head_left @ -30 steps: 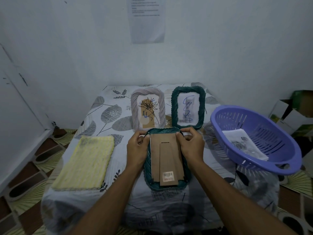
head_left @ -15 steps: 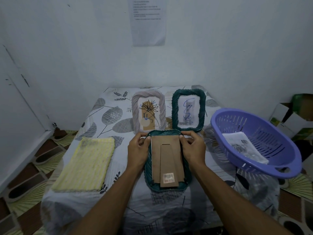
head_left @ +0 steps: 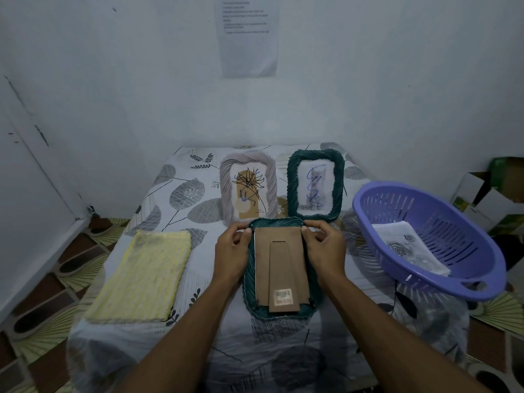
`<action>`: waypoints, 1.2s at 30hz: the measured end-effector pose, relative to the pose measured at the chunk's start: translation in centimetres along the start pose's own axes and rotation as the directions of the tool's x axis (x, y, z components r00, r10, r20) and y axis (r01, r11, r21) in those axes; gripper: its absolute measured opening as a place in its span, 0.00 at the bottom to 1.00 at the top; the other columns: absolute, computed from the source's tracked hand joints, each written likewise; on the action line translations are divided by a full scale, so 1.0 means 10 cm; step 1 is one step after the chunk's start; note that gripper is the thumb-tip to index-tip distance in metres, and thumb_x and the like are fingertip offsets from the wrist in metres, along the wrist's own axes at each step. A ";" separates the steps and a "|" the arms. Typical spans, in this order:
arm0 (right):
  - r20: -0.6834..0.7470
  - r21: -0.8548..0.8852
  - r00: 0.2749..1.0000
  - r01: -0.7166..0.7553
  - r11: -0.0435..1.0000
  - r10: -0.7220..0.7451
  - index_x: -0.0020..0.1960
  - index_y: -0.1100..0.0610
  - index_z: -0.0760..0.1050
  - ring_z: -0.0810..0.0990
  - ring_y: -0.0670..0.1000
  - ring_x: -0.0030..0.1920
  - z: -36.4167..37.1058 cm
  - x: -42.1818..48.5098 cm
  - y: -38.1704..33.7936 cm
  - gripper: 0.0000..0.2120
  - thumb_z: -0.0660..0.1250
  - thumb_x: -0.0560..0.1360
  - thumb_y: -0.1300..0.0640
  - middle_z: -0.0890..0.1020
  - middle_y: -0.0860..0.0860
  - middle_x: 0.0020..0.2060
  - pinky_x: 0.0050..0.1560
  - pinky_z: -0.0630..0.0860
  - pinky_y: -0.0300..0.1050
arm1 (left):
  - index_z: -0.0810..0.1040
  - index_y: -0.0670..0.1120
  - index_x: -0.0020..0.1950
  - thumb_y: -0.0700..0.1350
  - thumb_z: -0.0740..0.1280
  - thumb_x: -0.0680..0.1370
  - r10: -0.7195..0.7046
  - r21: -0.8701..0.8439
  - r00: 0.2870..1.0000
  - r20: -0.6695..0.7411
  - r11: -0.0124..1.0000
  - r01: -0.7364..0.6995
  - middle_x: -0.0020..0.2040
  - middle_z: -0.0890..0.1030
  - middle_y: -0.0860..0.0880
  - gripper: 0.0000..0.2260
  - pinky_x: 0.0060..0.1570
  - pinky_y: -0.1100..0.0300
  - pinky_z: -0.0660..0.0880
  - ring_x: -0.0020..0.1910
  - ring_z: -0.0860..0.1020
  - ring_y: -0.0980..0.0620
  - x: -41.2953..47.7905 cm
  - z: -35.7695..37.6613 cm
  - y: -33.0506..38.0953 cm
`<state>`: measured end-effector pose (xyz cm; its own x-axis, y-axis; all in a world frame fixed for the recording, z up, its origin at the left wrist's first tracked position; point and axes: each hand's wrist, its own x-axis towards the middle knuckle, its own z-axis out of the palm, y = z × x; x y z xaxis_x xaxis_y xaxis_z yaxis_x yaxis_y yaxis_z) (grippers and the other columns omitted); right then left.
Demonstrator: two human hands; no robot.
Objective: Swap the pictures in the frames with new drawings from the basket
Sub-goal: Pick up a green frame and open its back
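A dark green woven frame lies face down on the table in front of me, its brown cardboard back with a barcode sticker facing up. My left hand rests at its top left corner, fingers on the rim. At the top right corner my right hand presses fingertips on the backing's edge. Behind stand a grey-white frame with a flower drawing and a second green frame with blue scribbles. A purple basket at right holds paper drawings.
A yellow cloth lies at the table's left. The table wears a leaf-print cover and sits against a white wall. Cardboard boxes stand at the far right. Patterned floor tiles show on both sides.
Both hands stay at the top corners of the face-down frame, with only small finger shifts. The view has tilted slightly upward.
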<state>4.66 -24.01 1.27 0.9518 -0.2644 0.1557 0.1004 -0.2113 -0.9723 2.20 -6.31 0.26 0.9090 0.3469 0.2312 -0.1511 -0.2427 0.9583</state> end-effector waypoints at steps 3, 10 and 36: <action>-0.009 -0.027 1.000 0.007 1.000 -0.008 0.50 0.52 0.81 0.82 0.47 0.42 0.01 0.00 0.01 0.05 0.68 0.77 0.58 0.84 0.50 0.40 0.45 0.81 0.53 | 0.80 0.45 0.52 0.42 0.62 0.81 0.009 -0.001 1.000 0.001 1.000 -0.009 0.46 0.83 0.50 0.07 0.48 0.55 0.78 0.46 0.81 0.56 -0.03 0.00 0.04; 0.001 -0.027 1.000 -0.029 0.999 0.029 0.53 0.53 0.82 0.79 0.42 0.42 -0.02 -0.02 0.02 0.07 0.68 0.77 0.58 0.81 0.44 0.38 0.49 0.80 0.53 | 0.69 0.52 0.71 0.49 0.59 0.82 -0.162 -0.035 0.968 0.193 0.985 0.171 0.63 0.78 0.51 0.17 0.59 0.55 0.75 0.59 0.77 0.53 -0.13 -0.06 0.04; 0.578 0.289 0.808 -0.330 0.899 0.111 0.77 0.41 0.54 0.77 0.58 0.62 -0.43 -0.30 -0.09 0.45 0.67 0.72 0.74 0.72 0.52 0.69 0.53 0.80 0.61 | 0.63 0.63 0.71 0.34 0.65 0.77 -0.191 -0.318 0.901 0.390 0.890 0.326 0.55 0.82 0.46 0.31 0.42 0.55 0.79 0.47 0.82 0.49 -0.34 -0.23 0.38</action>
<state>0.45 -27.07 2.41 0.9481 0.3071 -0.0828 -0.1399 0.1688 -0.9757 -2.42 -6.35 3.53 0.9992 0.0060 -0.0401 0.0383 0.1847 0.9821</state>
